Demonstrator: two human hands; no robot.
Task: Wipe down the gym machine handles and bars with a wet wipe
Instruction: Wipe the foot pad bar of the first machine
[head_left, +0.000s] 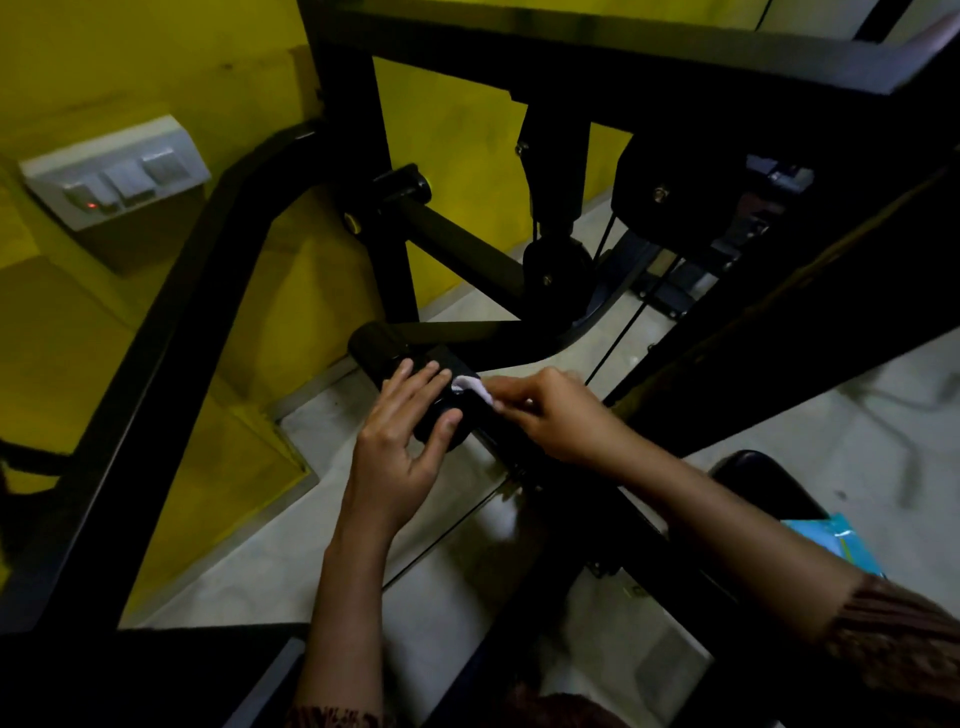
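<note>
A black padded roller handle of the gym machine sticks out at the middle of the view, over the pale floor. My left hand cups the near end of this handle, fingers spread over it. My right hand pinches a small white wet wipe and presses it against the handle just right of my left fingertips. The bar that carries the handle runs down to the right under my right forearm and is mostly hidden.
Black frame bars of the machine cross the view on the left and top. Pulleys and cables hang behind the handle. A switch panel sits on the yellow wall. A blue packet lies at the right, beside a black seat pad.
</note>
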